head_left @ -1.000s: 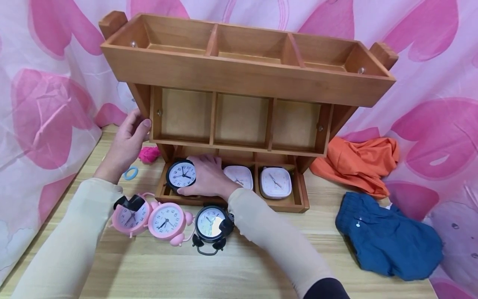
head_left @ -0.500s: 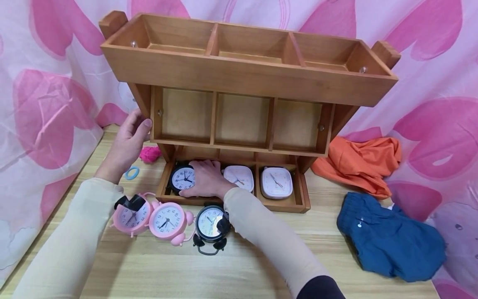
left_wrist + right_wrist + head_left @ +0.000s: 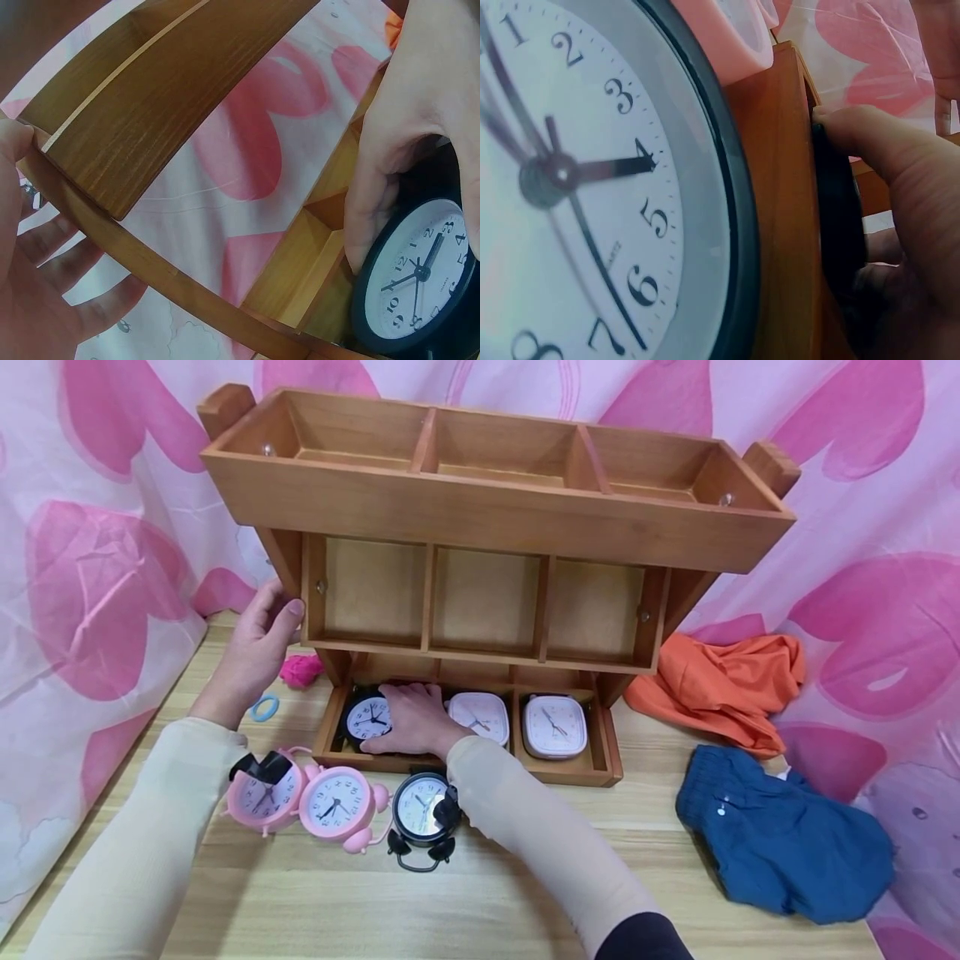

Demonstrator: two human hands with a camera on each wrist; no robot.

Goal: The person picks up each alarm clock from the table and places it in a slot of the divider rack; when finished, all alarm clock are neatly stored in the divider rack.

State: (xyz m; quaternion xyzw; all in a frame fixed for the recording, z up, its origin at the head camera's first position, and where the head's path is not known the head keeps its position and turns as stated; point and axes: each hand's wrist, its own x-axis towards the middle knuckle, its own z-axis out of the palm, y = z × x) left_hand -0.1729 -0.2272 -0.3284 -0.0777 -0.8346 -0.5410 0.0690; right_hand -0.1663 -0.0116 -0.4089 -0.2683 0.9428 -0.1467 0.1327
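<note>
My right hand (image 3: 411,718) grips a round black alarm clock (image 3: 366,720) with a white face. That clock sits in the left compartment of the wooden shelf's (image 3: 480,518) bottom tier, face up. In the left wrist view, thumb and fingers lie on either side of the black clock (image 3: 416,277). My left hand (image 3: 258,639) holds the shelf's left side. Its thumb is at the middle tier's corner, its fingers spread along the side rail (image 3: 161,277). Two pale square clocks (image 3: 555,727) lie in the other bottom compartments.
Before the shelf lie two pink alarm clocks (image 3: 335,806) and another black alarm clock (image 3: 423,810). Orange cloth (image 3: 712,685) and blue cloth (image 3: 780,839) are at the right. A blue ring (image 3: 263,707) and a pink bundle (image 3: 301,670) lie near the left forearm.
My right hand and the black clock have shifted slightly right, and the clock has settled into the left compartment. The left hand has stayed on the shelf's side.
</note>
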